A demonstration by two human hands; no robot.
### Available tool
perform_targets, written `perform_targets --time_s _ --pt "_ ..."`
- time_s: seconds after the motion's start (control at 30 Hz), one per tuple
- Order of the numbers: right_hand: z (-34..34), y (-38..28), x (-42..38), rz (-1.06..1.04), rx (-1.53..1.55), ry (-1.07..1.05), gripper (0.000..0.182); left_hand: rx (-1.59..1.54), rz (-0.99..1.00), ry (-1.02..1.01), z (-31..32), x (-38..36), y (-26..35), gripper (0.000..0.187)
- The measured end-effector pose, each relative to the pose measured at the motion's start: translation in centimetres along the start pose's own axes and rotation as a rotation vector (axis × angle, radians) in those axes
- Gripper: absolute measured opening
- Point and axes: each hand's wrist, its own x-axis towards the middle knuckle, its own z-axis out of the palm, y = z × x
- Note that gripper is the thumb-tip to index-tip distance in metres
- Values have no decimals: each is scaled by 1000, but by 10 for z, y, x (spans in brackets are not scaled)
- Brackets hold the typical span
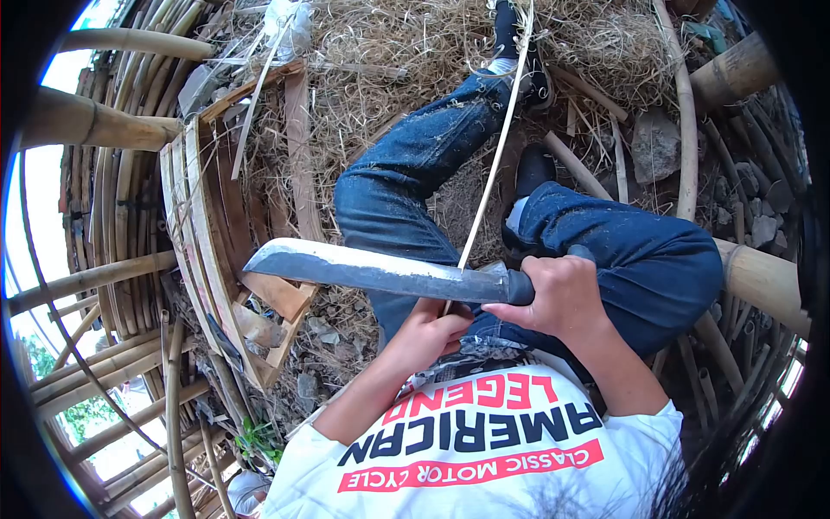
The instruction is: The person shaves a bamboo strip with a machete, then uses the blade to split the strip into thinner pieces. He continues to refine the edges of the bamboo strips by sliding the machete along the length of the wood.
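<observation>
My right hand (558, 298) is closed around the dark handle of a machete (372, 270). Its broad blade lies sideways across my lap, tip pointing left. My left hand (428, 333) sits just below the blade, fingers curled shut on a thin bamboo strip (499, 160). From there the pale strip passes behind the blade, which seems to touch it near the handle, and runs up between my legs past my foot. The strip's lower end is mostly hidden by the blade and my fingers.
Curly bamboo shavings (380, 52) cover the ground ahead. A wooden crate-like frame (203, 233) stands at left, beside bamboo poles (104, 121). Rocks (655, 145) and a thick bamboo pole (761, 281) lie to the right. A plastic bag (288, 28) is at the top.
</observation>
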Motion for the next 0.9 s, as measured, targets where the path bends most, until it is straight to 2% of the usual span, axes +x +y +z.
perform_targets --time_s 0.03,0.1,0.37,0.43,0.5,0.53,0.57,0.63,0.7,0.83,0.87,0.9 --pt "0 0 0 1 -1 9 65 -3 -2 -1 3 -1 2 35" --pt "0 -1 0 1 -3 17 64 65 32 129 14 -6 8 22" --pt "3 1 0 -25 -54 49 66 44 -20 112 11 -4 6 19" --pt "-4 8 4 49 -112 50 68 50 -75 117 7 -7 3 19" --pt "-8 40 17 333 -231 56 67 -64 69 -156 0 -16 0 20" --pt "-13 55 27 484 -126 40 68 -29 54 -118 4 -18 3 24" --pt "-14 67 34 522 -113 59 67 -27 60 -116 5 -20 6 24" --pt "-15 65 43 475 -144 117 66 -122 60 -212 5 -22 13 24" --pt "-16 50 44 486 -58 63 66 -142 64 -219 3 -18 15 24" --pt "-3 12 27 322 56 -21 66 -224 39 -223 2 -15 19 29" --pt "-3 0 22 326 65 -27 66 -223 30 -216 1 -16 18 29" --pt "-3 -11 17 240 87 -45 65 -247 12 -211 -1 -16 19 25"
